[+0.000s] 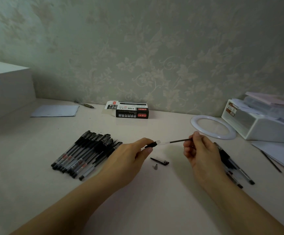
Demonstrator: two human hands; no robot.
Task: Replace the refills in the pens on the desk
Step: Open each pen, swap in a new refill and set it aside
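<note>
My left hand [131, 156] grips a clear pen barrel [152, 144] by its black grip section, held above the desk. My right hand [198, 150] pinches the far end of a thin dark refill [176, 141]; the refill's other end sits in the barrel's open mouth. Below the hands, on the desk, lie a black pen cap [159, 161] and a small grey cone tip [155, 166]. A pile of several black capped pens [85, 153] lies to the left. A few more pens [234, 165] lie to the right, partly hidden by my right hand.
A black and white pen box [129, 110] lies open near the wall. At the right are a white ring [213, 127], a white plastic organiser [263, 119] and loose papers [280, 153]. A large white box [7, 89], a blue paper [55, 110] and a pen [85, 104] are at the left.
</note>
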